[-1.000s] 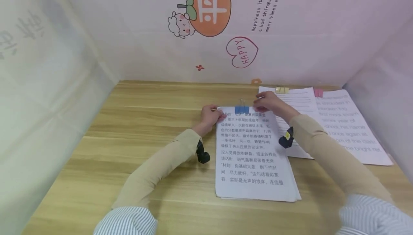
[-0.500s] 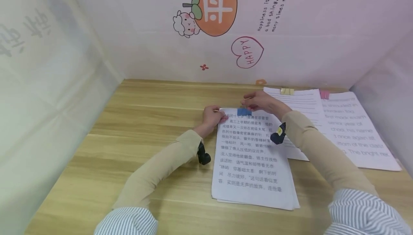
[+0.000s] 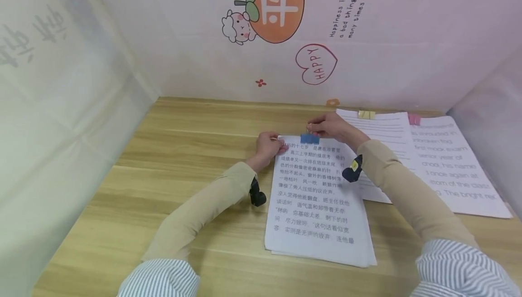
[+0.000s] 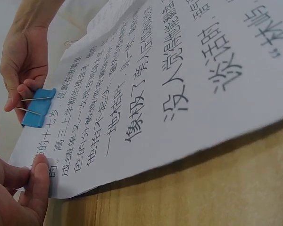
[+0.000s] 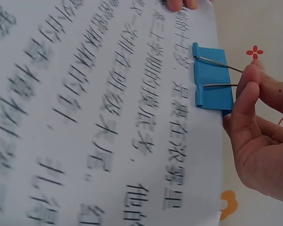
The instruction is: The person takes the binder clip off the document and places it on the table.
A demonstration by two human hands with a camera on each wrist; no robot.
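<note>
A stack of printed paper sheets (image 3: 314, 197) lies on the wooden table, its lower edges slightly uneven. On its top edge sits a blue binder clip (image 3: 310, 138). My right hand (image 3: 332, 127) pinches the clip's wire handle between thumb and fingers, clearest in the right wrist view, where the clip's blue body (image 5: 212, 77) bites the paper edge. At the stack's top left corner, my left hand (image 3: 268, 147) pinches the sheets between thumb and fingers. The left wrist view has that hand (image 4: 19, 188) at the corner, with the sheets a little raised from the table along one side.
To the right, two more paper stacks overlap: one with a yellow clip (image 3: 366, 114), the other with a pink clip (image 3: 414, 119). My right forearm passes over them. A printed white curtain (image 3: 195, 52) borders the table's back and sides. Bare wood (image 3: 183, 152) lies to the left.
My right hand has moved left from the stack's top right part to the clip and taken its wire handle. The stack's lower end has swung slightly left. My left hand keeps its corner.
</note>
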